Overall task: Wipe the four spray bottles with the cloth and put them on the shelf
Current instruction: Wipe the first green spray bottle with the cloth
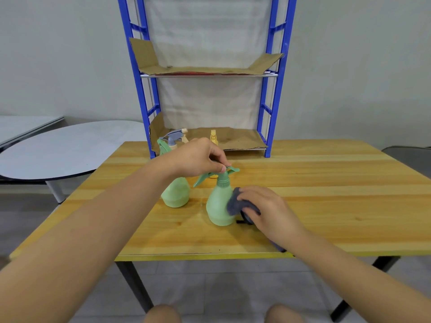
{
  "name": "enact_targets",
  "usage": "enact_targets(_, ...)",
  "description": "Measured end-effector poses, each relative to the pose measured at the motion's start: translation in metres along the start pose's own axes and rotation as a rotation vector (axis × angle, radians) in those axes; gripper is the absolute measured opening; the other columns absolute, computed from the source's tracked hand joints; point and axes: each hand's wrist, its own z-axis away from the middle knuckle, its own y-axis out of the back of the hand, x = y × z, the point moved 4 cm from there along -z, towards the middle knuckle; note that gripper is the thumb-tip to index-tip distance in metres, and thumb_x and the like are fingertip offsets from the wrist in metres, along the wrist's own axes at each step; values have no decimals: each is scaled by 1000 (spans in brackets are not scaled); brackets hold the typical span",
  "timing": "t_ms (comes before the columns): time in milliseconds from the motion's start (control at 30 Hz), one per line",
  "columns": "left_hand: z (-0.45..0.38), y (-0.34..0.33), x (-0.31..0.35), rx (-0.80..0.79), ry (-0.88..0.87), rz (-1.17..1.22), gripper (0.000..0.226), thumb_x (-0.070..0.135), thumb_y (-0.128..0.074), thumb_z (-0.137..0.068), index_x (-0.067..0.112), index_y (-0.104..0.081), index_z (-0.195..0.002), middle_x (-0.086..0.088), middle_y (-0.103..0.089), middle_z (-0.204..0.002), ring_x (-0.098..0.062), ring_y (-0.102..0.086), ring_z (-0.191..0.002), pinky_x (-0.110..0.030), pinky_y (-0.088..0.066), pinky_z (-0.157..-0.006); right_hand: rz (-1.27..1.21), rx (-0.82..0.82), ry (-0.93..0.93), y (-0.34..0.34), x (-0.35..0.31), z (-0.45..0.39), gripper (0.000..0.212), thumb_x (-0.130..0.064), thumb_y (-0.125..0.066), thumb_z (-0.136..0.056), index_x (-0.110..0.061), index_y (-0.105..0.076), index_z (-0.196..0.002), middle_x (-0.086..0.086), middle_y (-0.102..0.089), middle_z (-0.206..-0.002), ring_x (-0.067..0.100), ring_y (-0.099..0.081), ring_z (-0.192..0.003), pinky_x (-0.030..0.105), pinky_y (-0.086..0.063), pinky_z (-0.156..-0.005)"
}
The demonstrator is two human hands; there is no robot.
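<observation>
A green spray bottle (218, 206) stands upright near the middle of the wooden table (326, 194). My left hand (200, 157) pinches its green trigger head from above. My right hand (268, 208) presses a grey cloth (235, 201) against the bottle's right side. A second green bottle (176, 193) stands just left, partly behind my left wrist. Behind my left hand I see a bottle with a grey-blue trigger head (175, 136) and a yellow bottle (213, 137), both mostly hidden. The blue shelf (268, 127) stands at the table's far edge.
Cardboard sheets line the shelf's lower level (238, 138) and upper level (210, 69). A round grey table (58, 150) stands to the left, beyond the wooden table. A wall is behind the shelf. My knees show at the bottom edge.
</observation>
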Motion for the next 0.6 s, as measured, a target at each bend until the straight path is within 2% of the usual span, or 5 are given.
enact_targets(133,0,0,1,-10,-3,7,17,25,-74,-91,26,-80,-107,22,-72,-92,1,-67,-89,-20,-55,-81,102,-253,35,-22,5,25,20,-17,-68,-84,-25,-65,-102,-10,-64,-109,19,-60,-102,31,-48,-88)
enact_targets(233,-2,-1,1,-12,-9,21,16,25,-75,-91,26,-80,-107,24,-71,-87,5,-66,-86,-16,-51,-77,-4,60,50,2,-6,8,27,-7,-76,-80,-15,-70,-105,-2,-66,-117,17,-60,-106,23,-44,-94)
enact_targets(300,-3,-1,-1,-10,-9,34,16,26,-75,-91,26,-80,-106,25,-71,-84,6,-66,-84,-15,-49,-76,-4,221,116,7,-24,-2,26,-4,-75,-80,-10,-70,-105,3,-63,-122,20,-59,-107,26,-45,-95)
enact_targets(433,-2,-1,-4,-33,14,115,13,25,-71,-93,24,-81,-101,27,-72,-84,11,-65,-80,-15,-47,-72,171,68,280,-23,-43,4,25,-2,-74,-81,-14,-66,-101,6,-58,-126,29,-57,-105,39,-53,-80)
enact_targets(600,-4,4,-10,-61,76,208,25,14,-63,-90,27,-83,-98,6,-77,-101,-14,-66,-103,-36,-54,-96,31,400,96,3,-38,-18,25,-2,-69,-85,-5,-68,-110,14,-52,-131,29,-54,-116,33,-47,-95)
